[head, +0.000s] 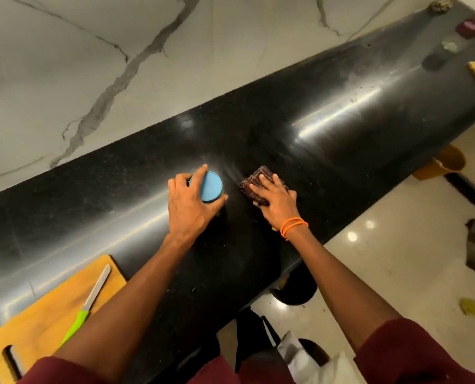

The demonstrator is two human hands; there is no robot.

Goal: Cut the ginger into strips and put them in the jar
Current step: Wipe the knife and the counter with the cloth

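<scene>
While your left hand (187, 202) grips the blue-lidded round jar (209, 187) on the glossy black surface (327, 128) and your right hand (276, 199) presses flat on the dark checked cloth (254, 180), a careless wipe could knock the jar over; no ginger visible.

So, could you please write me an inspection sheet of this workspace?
Surface: black counter, glossy, smeared.
Job's things: jar, blue lid on; knife lying on cutting board; no ginger seen.
Clutter: folded cloth; small blurred items at far end.
Hands: left hand grips the jar; right hand presses flat on the cloth.
Cables: nothing seen.
Surroundings: marble wall, tiled floor, yellow bin.
</scene>
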